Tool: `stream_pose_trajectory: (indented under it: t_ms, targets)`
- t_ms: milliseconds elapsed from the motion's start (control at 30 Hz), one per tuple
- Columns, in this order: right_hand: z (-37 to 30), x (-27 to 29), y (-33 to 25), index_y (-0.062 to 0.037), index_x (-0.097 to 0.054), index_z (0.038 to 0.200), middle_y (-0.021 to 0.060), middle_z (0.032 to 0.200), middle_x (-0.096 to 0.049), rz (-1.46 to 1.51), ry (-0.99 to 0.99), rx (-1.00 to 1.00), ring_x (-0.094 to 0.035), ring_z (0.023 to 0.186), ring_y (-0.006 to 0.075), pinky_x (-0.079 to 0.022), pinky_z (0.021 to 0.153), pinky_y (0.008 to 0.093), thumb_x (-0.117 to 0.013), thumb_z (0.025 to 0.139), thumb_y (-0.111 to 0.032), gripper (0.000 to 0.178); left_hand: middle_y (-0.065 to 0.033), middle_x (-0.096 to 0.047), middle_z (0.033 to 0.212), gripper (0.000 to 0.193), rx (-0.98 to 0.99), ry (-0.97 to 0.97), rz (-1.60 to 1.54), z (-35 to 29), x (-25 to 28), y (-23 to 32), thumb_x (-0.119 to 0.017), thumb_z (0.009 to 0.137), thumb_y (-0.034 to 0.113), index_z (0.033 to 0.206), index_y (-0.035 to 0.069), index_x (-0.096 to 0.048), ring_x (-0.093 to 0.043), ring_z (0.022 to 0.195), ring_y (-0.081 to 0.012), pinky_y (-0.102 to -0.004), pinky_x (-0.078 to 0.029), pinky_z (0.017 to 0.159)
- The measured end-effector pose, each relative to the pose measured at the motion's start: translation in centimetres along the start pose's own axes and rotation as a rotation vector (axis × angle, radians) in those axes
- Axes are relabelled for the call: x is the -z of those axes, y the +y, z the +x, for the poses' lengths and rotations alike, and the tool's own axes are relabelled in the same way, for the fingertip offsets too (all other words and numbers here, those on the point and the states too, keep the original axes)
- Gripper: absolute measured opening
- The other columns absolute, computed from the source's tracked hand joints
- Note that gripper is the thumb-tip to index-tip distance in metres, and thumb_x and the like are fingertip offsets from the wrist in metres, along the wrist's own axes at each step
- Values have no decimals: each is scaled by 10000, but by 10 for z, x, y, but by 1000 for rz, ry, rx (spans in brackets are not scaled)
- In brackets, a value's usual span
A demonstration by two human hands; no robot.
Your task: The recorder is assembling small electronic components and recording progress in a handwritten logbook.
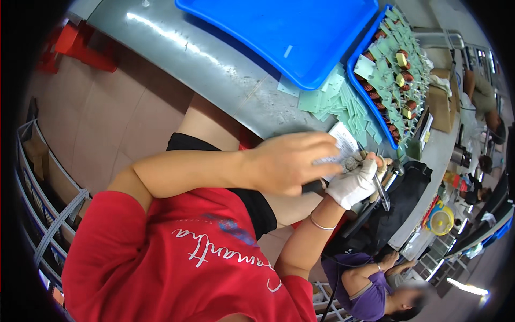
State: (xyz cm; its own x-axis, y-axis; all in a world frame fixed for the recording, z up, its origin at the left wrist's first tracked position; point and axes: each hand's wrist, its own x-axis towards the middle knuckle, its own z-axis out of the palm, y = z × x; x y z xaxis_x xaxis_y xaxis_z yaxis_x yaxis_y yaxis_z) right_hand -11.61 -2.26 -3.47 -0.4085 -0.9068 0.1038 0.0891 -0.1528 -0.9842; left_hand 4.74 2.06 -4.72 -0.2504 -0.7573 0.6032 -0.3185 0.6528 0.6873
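My left hand, bare and slightly blurred, reaches across to the right with its fingers apart and nothing visible in it. Its fingertips come close to my right hand, which wears a white glove with bare fingertips. The right fingers are closed around a slim metal tool whose shiny end points down toward me; its exact kind is unclear. A greyish tangled lump shows between the two hands, and I cannot tell whether it is held. Just beyond lies a white printed paper, partly hidden by my left fingers.
Loose pale green cards lie beside a large blue tray on the metal table. Another blue tray holds green cards and copper-coloured coils. A black bag lies to the right. A person in purple sits nearby.
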Motion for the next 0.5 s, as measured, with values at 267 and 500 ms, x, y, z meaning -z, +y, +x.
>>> stream_pose_trajectory:
  t_ms: [267,500]
  targets:
    - [7,14,11,-33,-537,1016,4,786,-535,-64,-88,45,-529,701,94,-447,671,215,-634,825,-4,216,-173,-673,984,212,-153,-526,-2034,37,38,107,-551,806,-1,985,-52,-654,-624,990,-258,-349,-454,885]
    - [7,10,16,-97,-488,837,47,647,-564,-279,-107,149,-440,423,89,-325,339,218,-659,849,-90,172,-173,-670,984,213,-172,-517,-2013,32,24,145,-562,802,14,985,-49,-651,-621,988,-262,-352,-453,882]
